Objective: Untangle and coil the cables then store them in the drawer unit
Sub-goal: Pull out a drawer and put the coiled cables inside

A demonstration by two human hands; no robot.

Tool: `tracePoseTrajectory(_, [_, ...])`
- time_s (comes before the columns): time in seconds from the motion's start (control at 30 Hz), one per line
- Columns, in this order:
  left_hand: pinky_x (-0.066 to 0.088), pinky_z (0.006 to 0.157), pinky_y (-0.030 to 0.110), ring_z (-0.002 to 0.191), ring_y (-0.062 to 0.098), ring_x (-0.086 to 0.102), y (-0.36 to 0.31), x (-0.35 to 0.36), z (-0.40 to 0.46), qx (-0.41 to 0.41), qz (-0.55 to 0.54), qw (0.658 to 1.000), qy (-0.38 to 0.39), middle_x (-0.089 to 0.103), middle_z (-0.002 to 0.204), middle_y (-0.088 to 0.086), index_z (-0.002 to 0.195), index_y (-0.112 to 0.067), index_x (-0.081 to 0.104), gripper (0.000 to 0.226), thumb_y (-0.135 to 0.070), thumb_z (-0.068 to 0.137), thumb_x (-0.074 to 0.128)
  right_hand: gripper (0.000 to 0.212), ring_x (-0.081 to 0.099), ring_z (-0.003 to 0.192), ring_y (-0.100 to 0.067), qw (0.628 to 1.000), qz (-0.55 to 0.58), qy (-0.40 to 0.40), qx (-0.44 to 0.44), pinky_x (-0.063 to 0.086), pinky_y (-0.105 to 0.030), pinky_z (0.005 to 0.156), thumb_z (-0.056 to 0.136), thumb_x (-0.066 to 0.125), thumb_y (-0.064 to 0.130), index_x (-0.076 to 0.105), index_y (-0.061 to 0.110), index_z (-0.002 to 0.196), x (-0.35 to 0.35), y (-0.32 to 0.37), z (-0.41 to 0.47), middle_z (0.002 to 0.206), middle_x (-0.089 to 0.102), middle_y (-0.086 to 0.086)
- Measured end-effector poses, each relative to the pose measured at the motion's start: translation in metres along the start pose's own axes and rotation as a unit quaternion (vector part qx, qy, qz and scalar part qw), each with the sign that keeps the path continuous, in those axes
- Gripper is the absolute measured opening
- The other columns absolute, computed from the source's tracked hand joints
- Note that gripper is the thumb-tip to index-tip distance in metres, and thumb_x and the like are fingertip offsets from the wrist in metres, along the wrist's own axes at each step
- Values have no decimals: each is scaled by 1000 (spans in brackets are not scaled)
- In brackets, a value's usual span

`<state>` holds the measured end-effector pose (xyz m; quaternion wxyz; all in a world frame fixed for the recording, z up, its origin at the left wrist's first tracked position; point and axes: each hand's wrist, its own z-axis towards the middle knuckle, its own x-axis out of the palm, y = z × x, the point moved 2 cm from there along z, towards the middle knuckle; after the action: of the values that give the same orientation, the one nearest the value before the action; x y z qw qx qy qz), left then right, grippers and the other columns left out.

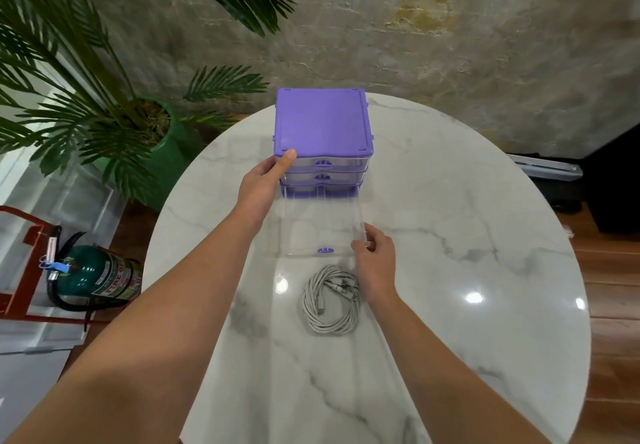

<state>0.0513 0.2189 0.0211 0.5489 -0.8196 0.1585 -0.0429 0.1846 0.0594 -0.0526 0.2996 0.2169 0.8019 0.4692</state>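
A purple drawer unit [323,120] with clear drawers stands at the far side of the round marble table [467,270]. Its bottom clear drawer [320,232] is pulled far out toward me and looks empty. My left hand [265,182] holds the unit's front left corner, thumb on the purple lid. My right hand [375,263] grips the pulled-out drawer at its front right corner. A coil of white cables [329,300] lies on the table just in front of the drawer, partly under my right wrist.
A potted palm [114,121] in a green pot stands left of the table. A green fire extinguisher [95,277] in a red stand lies on the floor at the left. A dark object [613,180] sits on the floor at the right.
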Motion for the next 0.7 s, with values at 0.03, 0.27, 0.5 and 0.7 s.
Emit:
tracePoseTrajectory(0.03, [43, 80, 21, 96, 1, 60, 0, 0, 0, 0, 1, 1000, 0, 64, 109, -13, 122, -30, 58, 47, -59, 85, 60, 39, 57, 83, -17, 1000, -1, 2, 1, 51, -32, 85, 82, 60, 16, 63, 19, 121, -1, -1, -1, 105, 57, -6])
tracePoseTrajectory(0.27, [42, 87, 25, 96, 1, 59, -1, 0, -1, -3, 8, 1000, -2, 64, 106, -16, 117, -30, 59, 43, -60, 85, 60, 40, 56, 91, -14, 999, -22, 33, 11, 42, -25, 84, 87, 64, 28, 61, 17, 125, -8, 3, -7, 106, 55, -3])
tracePoseTrajectory(0.5, [43, 99, 31, 124, 14, 49, 14, -10, -30, 18, 29, 996, -80, 36, 150, -3, 145, -23, 41, 74, -59, 84, 62, 39, 53, 99, -13, 997, 54, 24, 58, 41, -26, 88, 93, 60, 33, 51, 18, 128, -25, -7, -18, 111, 55, 2])
tracePoseTrajectory(0.7, [45, 91, 23, 96, 10, 55, 67, -13, -92, 47, 40, 982, -181, 30, 121, -4, 125, -18, 56, 35, -30, 92, 63, 27, 59, 89, -16, 996, -19, 41, 74, 47, -28, 81, 92, 57, 21, 64, 12, 116, -35, -26, -36, 106, 68, -5])
